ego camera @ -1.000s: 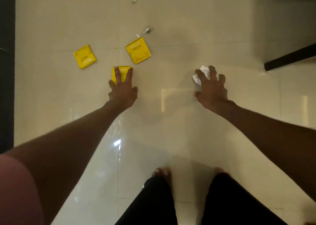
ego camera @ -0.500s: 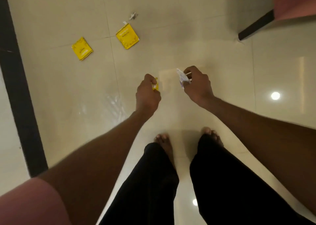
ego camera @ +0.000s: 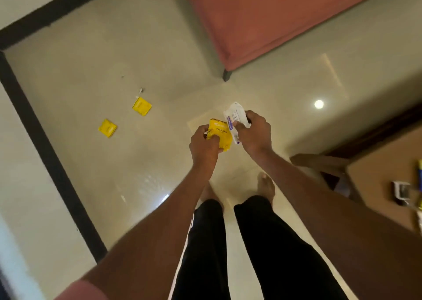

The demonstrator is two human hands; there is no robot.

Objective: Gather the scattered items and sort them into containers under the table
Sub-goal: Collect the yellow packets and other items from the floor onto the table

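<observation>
The masala tea sachet [ego camera: 219, 135] is clamped in the left grip [ego camera: 205, 143], the white packet [ego camera: 236, 117] in the right grip [ego camera: 254, 132]; the sachets [ego camera: 141, 106] at ten o'clock could be missed.

A: What's at twelve o'clock?
B: A reddish-pink couch [ego camera: 274, 14], its dark leg [ego camera: 226, 75] on the cream tile floor [ego camera: 114, 48].
A: And three o'clock?
B: A brown table [ego camera: 376, 176].
</observation>
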